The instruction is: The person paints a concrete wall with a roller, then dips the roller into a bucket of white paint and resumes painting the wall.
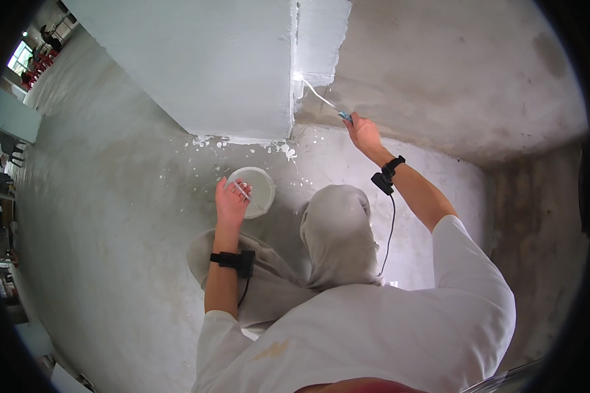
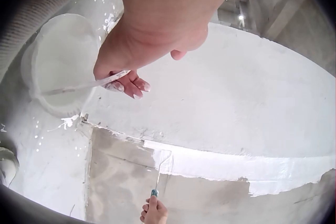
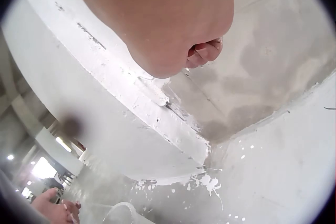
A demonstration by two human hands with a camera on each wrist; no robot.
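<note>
At the corner where a smooth pale-grey panel (image 1: 203, 65) meets a rough bare-concrete wall (image 1: 452, 72), the R hand (image 1: 365, 137) works a slim white paint roller (image 1: 322, 99) w/ bent wire frame & blue-green handle. R grip: fingers wrapped, clamped on that handle. L hand (image 1: 231, 202): fingers curled round a translucent white plastic strap (image 2: 84, 86), the carrying handle of a round white plastic bucket (image 1: 269, 180), so that grip's clamped too.

Risks, my read: too much paint or too hard a press on the roller could send drips to the grey concrete floor (image 1: 144, 229), where white splashes (image 1: 288, 150) already show. Sloppy wrist angle might smear past the ragged edge of the bright-white strip (image 1: 318, 39). A lopsided tug on the strap could tip the bucket, esp. w/ a grey-trousered knee (image 1: 337, 213) nearby. Thin black cord (image 1: 393, 223) off the R wrist might snag.

Positions: roller's handle end sits in the R grip; its head is well beyond the fingers, touching the strip near the corner. Bucket's just beside the L hand; can't tell if its base rests flat.
</note>
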